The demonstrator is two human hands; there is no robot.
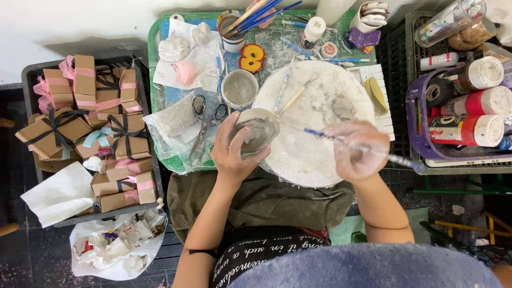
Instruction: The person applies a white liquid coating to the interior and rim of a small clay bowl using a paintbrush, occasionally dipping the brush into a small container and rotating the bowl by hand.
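Grey clay everywhere on this one. Left hand (233, 154) is wrapped around a small grey bowl (258, 129), fingers curled under it and thumb on the near rim, so it's clamped on the bowl and holding it up just over the near-left edge of a big round white board (320, 154). Right hand (356, 150) is blurry but it's closed round a thin brush (349, 144) with a blue handle end; the brush runs sideways from near the bowl out past the hand toward the right. Both hands look smeared with pale slip.

Board sits on a green tray (153, 58) that's pretty cluttered: a second grey cup (239, 89) just behind the bowl, scissors (205, 120) lying to the left of it on a plastic bag, a jar of blue pencils and brushes (234, 29) at the back, a red and yellow number-shaped piece (252, 58) next to that, a few white clay lumps (174, 49) on paper at the back left. A wooden stick (292, 99) lies on the board, its end touching the bowl's rim.

Off to the left there's a black crate (32, 80) stacked with brown gift boxes (85, 74) tied in pink and black ribbon. On the right, a purple basket (413, 122) with paint bottles (466, 129) lying on their sides. White bag of scraps (117, 248) on the floor, near left.
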